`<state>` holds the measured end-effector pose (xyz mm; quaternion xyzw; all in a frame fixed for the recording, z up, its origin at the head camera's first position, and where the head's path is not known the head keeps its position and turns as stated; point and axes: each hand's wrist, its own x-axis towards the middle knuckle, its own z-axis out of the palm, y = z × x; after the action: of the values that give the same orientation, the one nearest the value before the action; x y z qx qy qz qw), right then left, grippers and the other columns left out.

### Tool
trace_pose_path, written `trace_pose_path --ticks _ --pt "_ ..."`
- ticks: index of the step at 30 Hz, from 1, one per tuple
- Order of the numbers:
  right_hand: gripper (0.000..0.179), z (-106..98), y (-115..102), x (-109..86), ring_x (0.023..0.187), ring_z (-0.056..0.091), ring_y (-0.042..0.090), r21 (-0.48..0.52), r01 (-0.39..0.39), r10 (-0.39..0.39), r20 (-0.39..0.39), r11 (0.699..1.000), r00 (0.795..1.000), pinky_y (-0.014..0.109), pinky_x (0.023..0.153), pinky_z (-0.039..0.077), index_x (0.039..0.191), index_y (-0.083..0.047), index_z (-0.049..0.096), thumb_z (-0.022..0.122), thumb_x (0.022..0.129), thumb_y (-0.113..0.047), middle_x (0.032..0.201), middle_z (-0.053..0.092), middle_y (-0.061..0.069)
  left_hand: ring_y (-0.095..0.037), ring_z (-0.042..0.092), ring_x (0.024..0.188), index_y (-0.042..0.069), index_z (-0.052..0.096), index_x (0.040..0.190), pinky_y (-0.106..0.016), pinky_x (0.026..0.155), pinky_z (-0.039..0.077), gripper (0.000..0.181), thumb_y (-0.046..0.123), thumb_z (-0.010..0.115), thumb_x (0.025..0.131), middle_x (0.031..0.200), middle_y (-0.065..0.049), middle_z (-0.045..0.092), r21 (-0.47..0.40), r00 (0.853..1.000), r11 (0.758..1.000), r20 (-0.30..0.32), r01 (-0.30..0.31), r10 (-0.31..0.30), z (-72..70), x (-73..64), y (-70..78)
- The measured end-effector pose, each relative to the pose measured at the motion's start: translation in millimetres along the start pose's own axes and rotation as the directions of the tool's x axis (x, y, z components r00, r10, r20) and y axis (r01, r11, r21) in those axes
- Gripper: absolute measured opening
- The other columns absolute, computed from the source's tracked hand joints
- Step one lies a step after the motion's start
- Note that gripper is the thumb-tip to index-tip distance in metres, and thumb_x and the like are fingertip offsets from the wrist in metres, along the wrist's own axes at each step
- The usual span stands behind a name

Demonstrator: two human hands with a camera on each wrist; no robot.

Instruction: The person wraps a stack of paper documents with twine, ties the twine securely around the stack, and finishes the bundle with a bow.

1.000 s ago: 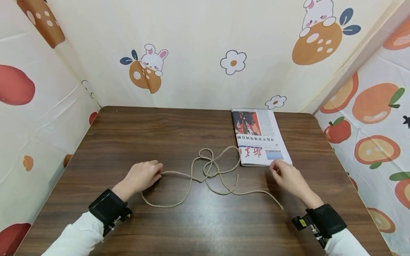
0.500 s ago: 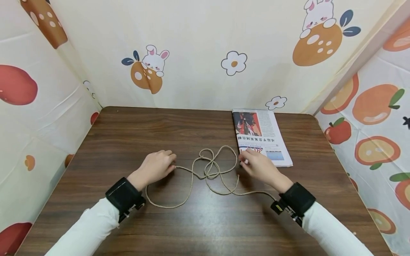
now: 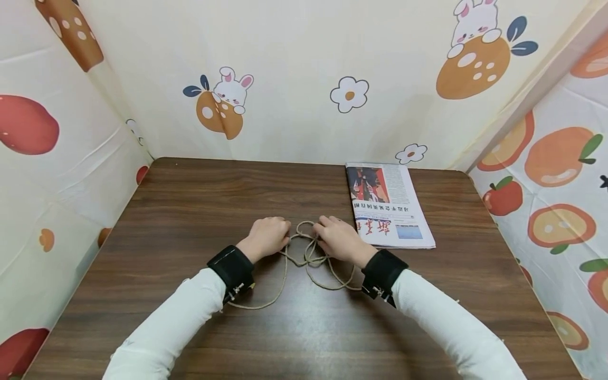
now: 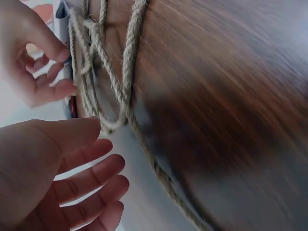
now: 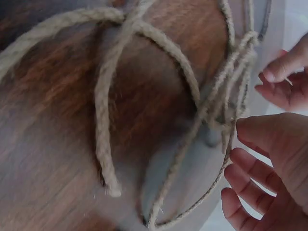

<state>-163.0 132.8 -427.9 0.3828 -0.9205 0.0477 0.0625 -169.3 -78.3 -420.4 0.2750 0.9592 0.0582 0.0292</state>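
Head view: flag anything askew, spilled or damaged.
The rope lies in untidy, crossing loops, and the newspaper appears upside down, its red title towards the bottom. No spill or damage shows.

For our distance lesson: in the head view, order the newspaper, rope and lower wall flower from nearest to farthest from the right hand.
1. Rope, by the right hand.
2. Newspaper, to its right.
3. Lower wall flower, beyond the newspaper.
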Motion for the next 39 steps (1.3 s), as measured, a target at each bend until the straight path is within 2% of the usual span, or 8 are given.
trace_pose_path --ticks 6,12,17,21,25,30,34,39 --pt "0.018 10.4 -4.1 5.2 0.074 0.052 0.025 -0.047 -0.023 0.024 0.022 0.999 0.999 0.038 0.062 0.046 0.089 -0.010 0.060 0.071 0.078 -0.020 0.085 0.051 0.006 -0.022 0.059 0.063 0.014 0.055 0.071 -0.037 0.052 0.046 0.021 0.026 0.069 0.081 0.073 -0.003 0.058 -0.012 0.995 0.998 0.081 0.057 -0.056 7.0 9.8 8.0" --pt "0.014 16.7 -6.0 6.9 0.069 0.051 0.023 -0.044 -0.034 0.034 0.002 0.998 0.999 0.035 0.058 0.044 0.079 -0.013 0.056 0.070 0.077 -0.017 0.079 0.050 0.004 -0.023 0.060 0.063 0.014 0.058 0.073 -0.038 0.052 0.047 0.015 0.020 0.066 0.083 0.073 -0.002 0.061 -0.032 0.992 0.997 0.105 0.072 -0.068 12.5 12.3 8.8" --pt "0.012 11.9 -2.2 2.7 0.069 0.051 0.021 -0.003 -0.052 0.052 -0.023 0.999 0.998 0.032 0.055 0.042 0.084 -0.013 0.058 0.068 0.080 -0.017 0.079 0.050 0.003 -0.023 0.060 0.063 0.013 0.057 0.078 -0.037 0.049 0.046 0.011 0.019 0.063 0.085 0.071 -0.003 0.059 -0.034 0.992 0.995 0.096 0.089 -0.085 9.1 7.9 1.3" --pt "0.010 3.2 5.6 -6.3 0.066 0.051 0.021 0.058 -0.058 0.064 -0.098 0.997 0.993 0.032 0.054 0.042 0.084 -0.012 0.057 0.067 0.081 -0.014 0.078 0.051 0.003 -0.020 0.057 0.058 0.013 0.055 0.076 -0.035 0.045 0.043 0.012 0.017 0.062 0.085 0.066 -0.001 0.055 -0.044 0.994 0.994 0.060 0.098 -0.096 3.9 -0.7 -10.0" --pt "0.010 -6.6 16.1 -21.0 0.064 0.050 0.019 0.103 -0.064 0.081 -0.172 0.993 0.982 0.031 0.054 0.042 0.081 -0.011 0.057 0.066 0.077 -0.009 0.075 0.052 0.002 -0.016 0.051 0.052 0.014 0.054 0.073 -0.031 0.043 0.039 0.014 0.015 0.062 0.084 0.061 0.001 0.052 -0.064 0.995 0.993 0.012 0.103 -0.103 -1.6 -11.9 -22.1" --pt "0.010 -23.5 31.3 -47.1 0.067 0.053 0.018 0.154 -0.149 0.178 -0.192 0.977 0.965 0.031 0.057 0.045 0.082 -0.009 0.058 0.064 0.075 -0.005 0.076 0.054 0.002 -0.016 0.050 0.051 0.014 0.053 0.072 -0.030 0.042 0.038 0.015 0.014 0.064 0.081 0.060 0.002 0.051 -0.108 0.990 0.985 -0.024 0.136 -0.139 -9.5 -26.5 -33.6" --pt "0.012 -39.3 46.5 -73.0 0.071 0.055 0.021 0.183 -0.216 0.254 -0.219 0.959 0.942 0.035 0.061 0.047 0.083 -0.007 0.058 0.065 0.076 -0.001 0.078 0.057 0.005 -0.016 0.049 0.051 0.013 0.053 0.074 -0.029 0.042 0.036 0.012 0.013 0.063 0.082 0.061 0.001 0.051 -0.140 0.983 0.973 -0.016 0.181 -0.186 -14.8 -36.4 -40.9" --pt "0.012 -55.7 68.2 -110.0 0.070 0.054 0.020 0.146 -0.314 0.342 -0.244 0.938 0.908 0.035 0.059 0.043 0.083 -0.006 0.056 0.063 0.077 0.001 0.077 0.055 0.007 -0.017 0.049 0.050 0.012 0.055 0.077 -0.029 0.042 0.035 0.008 0.012 0.061 0.082 0.062 0.000 0.052 -0.165 0.972 0.961 -0.030 0.223 -0.231 -17.7 -47.5 -50.7"
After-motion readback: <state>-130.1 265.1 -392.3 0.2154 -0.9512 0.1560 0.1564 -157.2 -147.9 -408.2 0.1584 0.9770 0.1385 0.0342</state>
